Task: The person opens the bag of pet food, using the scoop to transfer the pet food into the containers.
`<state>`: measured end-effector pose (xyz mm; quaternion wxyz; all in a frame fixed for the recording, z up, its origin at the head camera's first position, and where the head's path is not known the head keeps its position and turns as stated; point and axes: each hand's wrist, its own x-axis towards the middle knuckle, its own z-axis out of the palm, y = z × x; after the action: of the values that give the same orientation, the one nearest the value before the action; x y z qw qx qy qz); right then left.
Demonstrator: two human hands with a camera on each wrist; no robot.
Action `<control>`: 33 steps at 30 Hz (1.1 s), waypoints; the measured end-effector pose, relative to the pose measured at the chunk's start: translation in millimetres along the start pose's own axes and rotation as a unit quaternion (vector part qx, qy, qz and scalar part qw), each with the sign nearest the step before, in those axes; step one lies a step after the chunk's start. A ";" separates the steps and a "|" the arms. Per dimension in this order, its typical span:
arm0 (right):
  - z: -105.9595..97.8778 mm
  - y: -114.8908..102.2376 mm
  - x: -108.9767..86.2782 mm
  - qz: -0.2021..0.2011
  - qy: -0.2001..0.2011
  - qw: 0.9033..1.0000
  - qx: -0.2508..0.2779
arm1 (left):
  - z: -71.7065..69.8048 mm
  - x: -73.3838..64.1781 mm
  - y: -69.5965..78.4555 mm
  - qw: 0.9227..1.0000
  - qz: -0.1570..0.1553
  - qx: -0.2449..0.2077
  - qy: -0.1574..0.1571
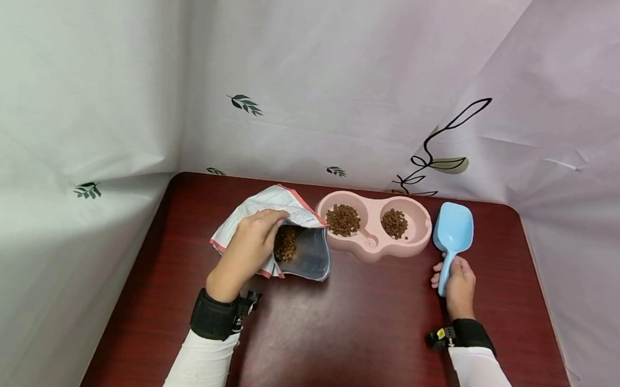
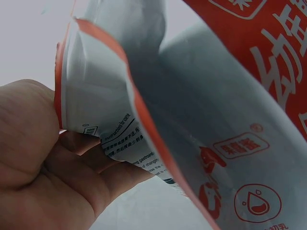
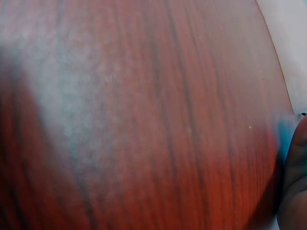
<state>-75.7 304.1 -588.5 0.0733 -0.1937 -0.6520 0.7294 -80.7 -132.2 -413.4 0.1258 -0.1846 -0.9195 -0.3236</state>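
My left hand (image 1: 255, 238) grips the upper edge of a white and red pet food bag (image 1: 256, 204), its fingers behind the printed film in the left wrist view. The bag lies on its side at the table's left, mouth gaping to the right, with brown kibble (image 1: 286, 244) showing inside. At the right, my right hand (image 1: 461, 286) holds a light blue scoop (image 1: 454, 226) by its handle, the bowl pointing away from me. No kibble shows in the scoop. In the right wrist view only part of that hand (image 3: 295, 182) appears, at the right edge.
Between bag and scoop stands a pink double pet bowl (image 1: 371, 248), brown kibble in both its left side (image 1: 343, 220) and right side (image 1: 394, 223). The dark red wooden table (image 1: 353, 332) meets a white patterned cloth (image 1: 318, 96) at the back.
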 end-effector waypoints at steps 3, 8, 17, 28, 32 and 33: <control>-0.7 0.8 0.7 -0.001 0.000 1.000 0.001 | 0.2 -0.2 -0.1 1.000 0.001 0.000 0.001; -0.8 -0.2 1.0 0.000 0.005 1.000 0.003 | 0.5 -0.7 -0.7 1.000 -0.002 0.001 0.001; -5.1 -2.4 -1.9 0.004 0.001 0.999 -0.043 | 0.7 -1.0 -0.7 1.000 0.001 0.005 0.005; -22.2 -26.1 -28.1 -0.083 0.204 0.941 -0.255 | -0.4 -0.1 1.1 1.000 0.006 0.002 0.005; -9.6 -43.1 -42.8 -0.182 0.207 0.931 -0.240 | -0.5 0.3 1.8 1.000 0.012 0.000 0.006; -3.4 -47.3 -47.4 -0.203 0.195 0.931 -0.232 | -0.3 0.3 2.0 1.000 0.012 0.001 0.005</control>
<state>-38.0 296.7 -533.6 0.2991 -0.2072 -0.8011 0.4752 -80.0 -130.9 -412.0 0.1348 -0.1942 -0.9166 -0.3225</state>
